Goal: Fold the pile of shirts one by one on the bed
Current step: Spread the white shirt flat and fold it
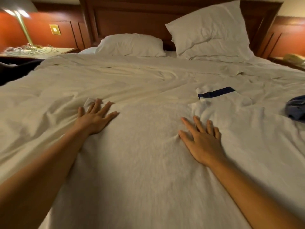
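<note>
Closest in, a white shirt [145,146] lay spread across the bed's [49,90] near middle, its navy band [216,93] toward the right side. Two pillows [130,45] leaned at the wooden headboard [132,17], and a lamp [23,25] stood past the left edge. A crumpled blue garment [297,109] lay at the right edge. The left hand [95,118] and right hand [203,142] pressed flat on the shirt, fingers spread, gripping nothing.
</note>
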